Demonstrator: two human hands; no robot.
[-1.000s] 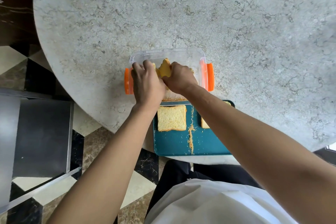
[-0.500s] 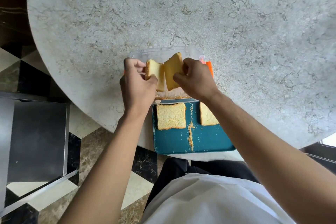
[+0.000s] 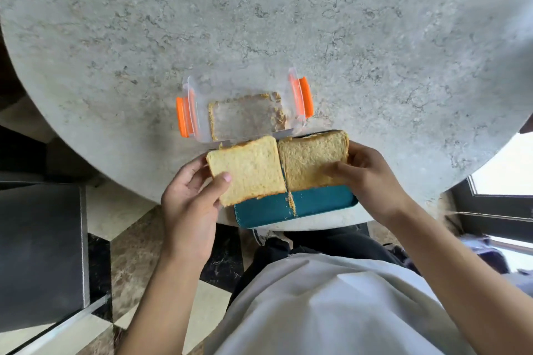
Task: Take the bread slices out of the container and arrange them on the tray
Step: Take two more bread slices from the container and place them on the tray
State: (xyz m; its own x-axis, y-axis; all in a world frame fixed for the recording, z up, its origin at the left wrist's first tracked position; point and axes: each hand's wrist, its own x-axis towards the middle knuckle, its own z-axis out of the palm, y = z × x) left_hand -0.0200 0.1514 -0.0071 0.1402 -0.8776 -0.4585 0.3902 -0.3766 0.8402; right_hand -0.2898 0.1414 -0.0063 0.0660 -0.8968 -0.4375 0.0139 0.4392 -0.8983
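A clear plastic container (image 3: 294, 112) with orange side clips stands on the stone table, holding only crumbs. Just in front of it lies a teal tray (image 3: 323, 202) with a line of crumbs down its middle. My left hand (image 3: 190, 199) grips one bread slice (image 3: 248, 170) by its left edge, held flat over the tray's left half. My right hand (image 3: 366, 173) grips a second bread slice (image 3: 311, 158) by its right edge over the tray's right half. The two slices meet edge to edge and hide the slices lying on the tray beneath.
The round grey stone table (image 3: 259, 23) stretches far beyond the container. The tray sits at the table's near edge, close to my lap. A dark cabinet (image 3: 40, 251) stands at the left over a checkered floor. A window frame (image 3: 501, 190) is at the right.
Both hands lifted a slice each out of the container and brought them toward me, over the tray. The container now holds only crumbs, and the slices on the tray are covered.
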